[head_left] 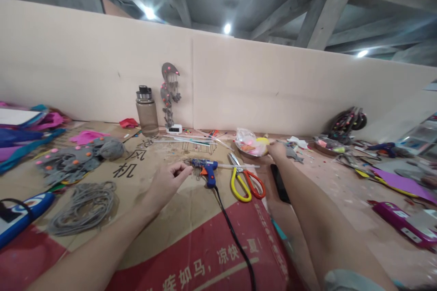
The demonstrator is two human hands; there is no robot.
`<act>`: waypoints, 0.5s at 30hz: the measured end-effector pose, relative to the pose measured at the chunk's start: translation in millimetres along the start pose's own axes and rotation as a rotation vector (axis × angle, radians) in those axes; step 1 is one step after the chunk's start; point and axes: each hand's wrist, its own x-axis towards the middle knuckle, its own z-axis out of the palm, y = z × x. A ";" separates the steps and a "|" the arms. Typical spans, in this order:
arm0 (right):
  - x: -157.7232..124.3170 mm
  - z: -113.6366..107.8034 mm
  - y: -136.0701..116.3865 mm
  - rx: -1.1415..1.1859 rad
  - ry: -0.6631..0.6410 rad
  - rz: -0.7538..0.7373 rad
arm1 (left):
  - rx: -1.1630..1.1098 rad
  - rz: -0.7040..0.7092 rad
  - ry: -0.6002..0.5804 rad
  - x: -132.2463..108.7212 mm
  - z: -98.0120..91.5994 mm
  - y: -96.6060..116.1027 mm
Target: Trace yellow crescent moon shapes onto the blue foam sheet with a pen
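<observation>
My left hand is closed, thumb and fingertips together, just left of the tip of a blue hot glue gun; whatever it pinches is too small to make out. The glue gun lies on cardboard, with a pale glue stick at its back and a black cord running toward me. My right hand reaches to the right rim of a shallow metal dish of bagged colourful bits. Its fingers are partly hidden, so their grip is unclear. Scissors with yellow and red handles lie between my hands.
A black phone lies under my right forearm. Left are a grey cord coil, a grey piece with coloured pompoms and a bottle. A grey decorated hanging is against the board. A magenta device lies right.
</observation>
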 end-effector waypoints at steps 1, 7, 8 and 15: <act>1.4 1.6 1.7 0.005 0.000 0.032 | -0.003 0.003 0.002 -0.2 0.1 0.3; 0.1 -7.2 -4.3 0.126 0.180 0.160 | -0.019 -0.004 0.012 0.0 -0.6 -0.1; -1.2 -12.8 -6.9 0.153 0.230 0.173 | -0.021 -0.011 0.009 -0.1 -1.1 -0.1; -29.5 -48.1 -29.5 0.395 0.255 0.124 | -0.181 -0.045 -0.007 1.9 1.4 -3.0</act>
